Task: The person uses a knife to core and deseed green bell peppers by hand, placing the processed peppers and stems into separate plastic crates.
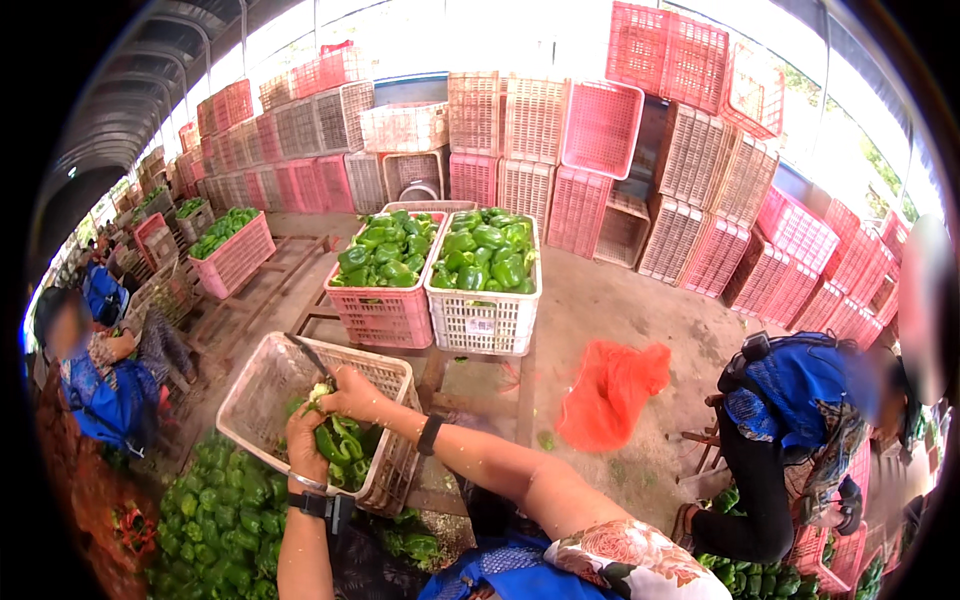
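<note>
My flowered sleeve lies nearest. Left of the off-white slatted crate spreads a heap of green bell peppers; inside the crate rest loose bell peppers, just beside my left hand. Above the crate's opening, my right hand is curled round what looks like a dark-bladed knife. My left fingers seem to grip a pale-topped pepper, mostly hidden, between both hands. I'd judge it light, firm yet hollow, slick-skinned, easily split: best held round its shoulders, near the stem.
</note>
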Tool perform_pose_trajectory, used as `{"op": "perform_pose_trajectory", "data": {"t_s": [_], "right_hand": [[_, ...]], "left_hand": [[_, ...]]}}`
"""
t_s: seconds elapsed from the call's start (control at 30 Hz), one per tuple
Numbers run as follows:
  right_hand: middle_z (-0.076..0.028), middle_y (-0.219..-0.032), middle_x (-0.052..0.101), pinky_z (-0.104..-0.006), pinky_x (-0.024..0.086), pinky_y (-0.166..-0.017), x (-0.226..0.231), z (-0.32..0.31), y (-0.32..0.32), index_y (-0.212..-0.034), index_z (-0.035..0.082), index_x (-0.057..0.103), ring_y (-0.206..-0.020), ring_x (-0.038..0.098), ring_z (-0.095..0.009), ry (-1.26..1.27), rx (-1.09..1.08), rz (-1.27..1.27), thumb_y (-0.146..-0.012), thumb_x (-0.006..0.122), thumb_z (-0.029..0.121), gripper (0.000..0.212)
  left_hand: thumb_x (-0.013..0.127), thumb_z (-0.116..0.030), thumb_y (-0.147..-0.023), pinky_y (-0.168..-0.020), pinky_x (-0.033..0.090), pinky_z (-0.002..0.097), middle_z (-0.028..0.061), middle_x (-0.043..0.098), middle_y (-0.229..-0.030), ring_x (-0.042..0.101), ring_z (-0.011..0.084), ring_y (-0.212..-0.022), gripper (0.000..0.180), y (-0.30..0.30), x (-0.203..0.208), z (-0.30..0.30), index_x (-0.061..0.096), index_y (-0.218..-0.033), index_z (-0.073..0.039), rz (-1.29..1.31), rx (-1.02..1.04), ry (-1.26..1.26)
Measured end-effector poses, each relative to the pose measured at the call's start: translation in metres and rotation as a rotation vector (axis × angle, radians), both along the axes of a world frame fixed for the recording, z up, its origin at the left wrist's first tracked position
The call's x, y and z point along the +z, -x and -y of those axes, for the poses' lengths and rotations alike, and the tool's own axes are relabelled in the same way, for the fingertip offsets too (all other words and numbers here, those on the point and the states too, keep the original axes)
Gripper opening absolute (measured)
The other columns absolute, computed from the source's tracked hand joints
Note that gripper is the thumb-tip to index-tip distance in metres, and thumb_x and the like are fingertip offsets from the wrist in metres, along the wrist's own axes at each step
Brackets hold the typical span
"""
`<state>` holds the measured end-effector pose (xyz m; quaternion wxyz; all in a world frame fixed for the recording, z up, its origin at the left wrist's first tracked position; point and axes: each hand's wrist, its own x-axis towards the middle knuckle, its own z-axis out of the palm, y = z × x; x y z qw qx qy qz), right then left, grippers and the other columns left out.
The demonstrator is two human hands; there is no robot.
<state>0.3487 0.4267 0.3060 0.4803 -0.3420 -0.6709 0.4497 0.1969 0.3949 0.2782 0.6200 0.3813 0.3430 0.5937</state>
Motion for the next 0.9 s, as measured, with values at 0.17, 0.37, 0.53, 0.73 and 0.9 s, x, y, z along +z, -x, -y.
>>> {"op": "perform_pose_trajectory", "data": {"t_s": [0.17,0.37,0.53,0.73,0.9], "right_hand": [[-0.024,-0.081,0.062,-0.0439,0.048,-0.069,-0.021,-0.014,-0.004,-0.097,-0.003,0.058,-0.077,0.060,-0.041,-0.396,-0.325,0.291,-0.067,0.071,0.017,0.039],[-0.028,-0.084,0.061,-0.0443,0.047,-0.071,-0.020,-0.016,-0.010,-0.099,-0.004,0.058,-0.081,0.059,-0.042,-0.218,-0.322,0.117,-0.067,0.070,0.014,0.039],[-0.016,-0.075,0.062,-0.0366,0.046,-0.061,-0.021,-0.021,-0.042,-0.104,-0.004,0.060,-0.067,0.059,-0.022,-0.079,-0.308,0.006,-0.070,0.068,0.013,0.038],[0.001,-0.069,0.059,-0.0201,0.038,-0.044,0.028,0.038,-0.064,-0.104,0.005,0.062,-0.050,0.047,-0.003,0.140,-0.095,-0.397,-0.080,0.068,0.013,0.026],[0.003,-0.074,0.060,-0.0187,0.038,-0.043,0.036,0.080,-0.141,-0.110,0.007,0.061,-0.051,0.048,-0.002,0.158,-0.314,-0.531,-0.085,0.064,0.009,0.026]], "left_hand": [[0.059,-0.004,-0.083,-0.060,0.048,0.0278,0.0058,0.063,-0.083,0.061,0.0159,-0.070,0.008,-0.010,-0.005,-0.007,0.062,-0.088,0.001,0.049,-0.022,0.070],[0.063,-0.013,-0.086,-0.068,0.049,0.0293,0.0057,0.063,-0.092,0.061,0.0177,-0.083,0.020,0.027,-0.064,-0.050,0.061,-0.101,-0.002,-0.120,0.219,0.037],[0.065,-0.030,-0.085,-0.071,0.049,0.0308,0.0112,0.047,-0.126,0.055,0.0226,-0.106,0.052,0.029,-0.081,-0.065,0.050,-0.129,-0.008,-0.243,0.218,0.237],[0.066,-0.027,-0.084,-0.077,0.048,0.0365,0.0090,0.050,-0.125,0.051,0.0246,-0.102,0.055,0.082,-0.065,-0.048,0.048,-0.133,-0.009,-0.106,0.213,0.133],[0.062,-0.019,-0.087,-0.077,0.047,0.0319,0.0060,0.061,-0.104,0.058,0.0179,-0.091,0.034,0.105,-0.015,0.013,0.055,-0.117,-0.003,-0.332,0.387,-0.068]]}}
